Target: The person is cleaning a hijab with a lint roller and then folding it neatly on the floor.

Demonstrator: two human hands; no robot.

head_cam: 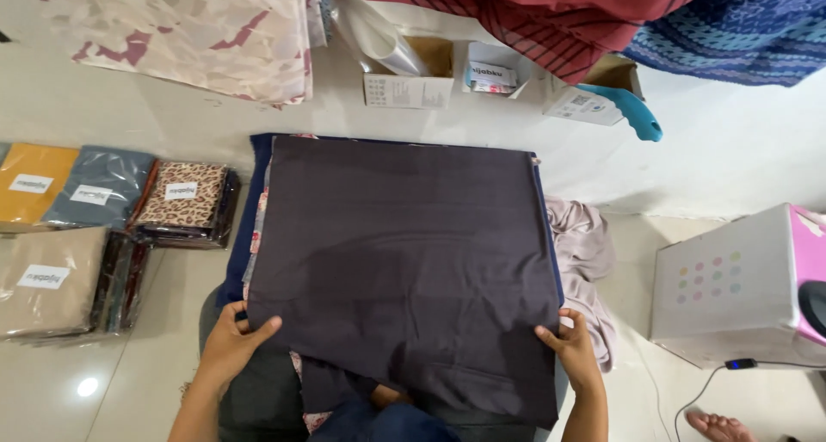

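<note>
A dark purple-brown cloth [404, 253] lies spread flat over a stack of folded fabrics, with a navy layer [249, 210] showing at its left and right edges. My left hand [231, 343] pinches the cloth's near left corner, thumb on top. At the near right corner, my right hand [570, 346] grips the edge the same way. The cloth's near edge hangs over my lap.
Packed folded cloths in clear bags [64, 227] lie in stacks at the left. Small cardboard boxes [413, 85] and hanging fabrics [551, 12] are at the back. A pink cloth [585, 253] lies to the right, beside a white and pink box [740, 287] with a cable. A bare foot [718, 426] shows bottom right.
</note>
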